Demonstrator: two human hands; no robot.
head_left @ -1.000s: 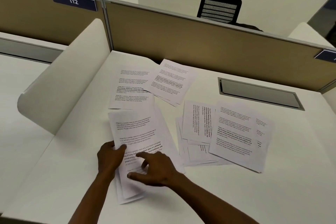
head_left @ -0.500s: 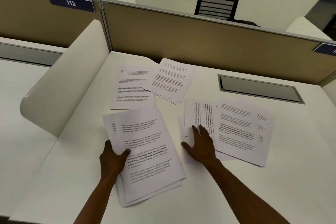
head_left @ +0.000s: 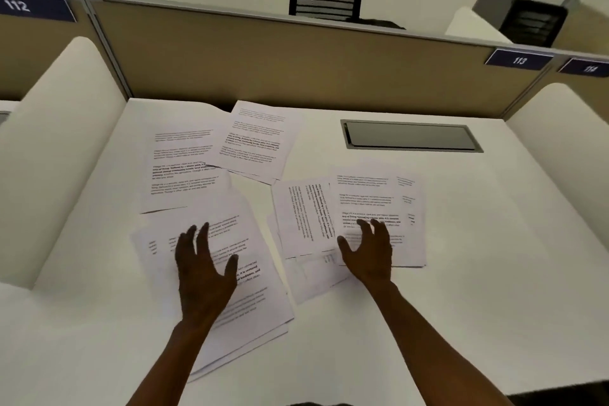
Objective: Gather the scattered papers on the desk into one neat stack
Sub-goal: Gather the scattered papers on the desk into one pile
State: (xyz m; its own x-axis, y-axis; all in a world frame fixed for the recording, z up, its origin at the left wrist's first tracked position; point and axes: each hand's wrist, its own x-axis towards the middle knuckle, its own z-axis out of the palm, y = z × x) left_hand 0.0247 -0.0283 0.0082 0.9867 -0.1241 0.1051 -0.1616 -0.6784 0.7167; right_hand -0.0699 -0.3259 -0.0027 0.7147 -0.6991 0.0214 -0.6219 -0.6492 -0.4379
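White printed sheets lying in clusters near the desk's cable hatch [head_left: 410,139]. Left hand [head_left: 202,270] spread flat over gathered stack [head_left: 250,303]; right hand [head_left: 370,254] splayed on loose pile [head_left: 369,204]. Midway gathering. Next, probably: sliding that pile across.

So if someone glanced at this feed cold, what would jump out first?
Printed papers lie scattered over the white desk in loose heaps. The left hand is spread over the near-left pile, the right hand over the right-hand pile. Two more sheets lie farther back, near the tan partition.
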